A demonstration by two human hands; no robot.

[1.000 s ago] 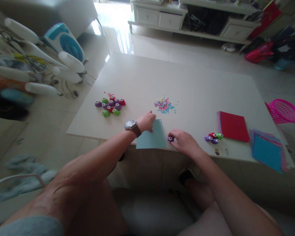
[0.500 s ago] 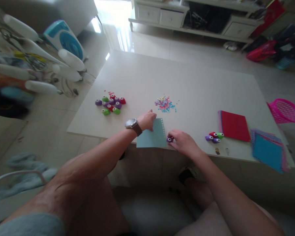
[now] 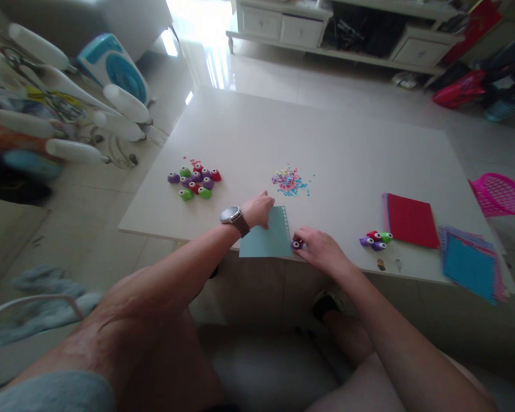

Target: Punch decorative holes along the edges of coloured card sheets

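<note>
A light blue sheet of paper (image 3: 261,245) lies at the table's near edge, with a row of small cut-outs down its right side. My left hand (image 3: 258,210), with a watch on its wrist, rests on the sheet's upper left part, thumb and fingers spread apart. At the sheet's lower right edge, my right hand (image 3: 320,246) has its fingers closed around a small purple craft punch (image 3: 296,244). Whether the paper edge sits inside the punch is too small to tell. Just beyond the sheet is a pile of colourful paper bits (image 3: 289,182).
Several coloured punches (image 3: 196,178) are grouped on the left, and another group (image 3: 375,240) on the right. Nearby are a red paper stack (image 3: 411,220) and a blue-topped stack of sheets (image 3: 470,266). A pink basket (image 3: 502,194) stands past the white table's (image 3: 347,149) right side.
The view has shifted very slightly. Both hands, the sheet and the purple punch keep nearly the same places.
</note>
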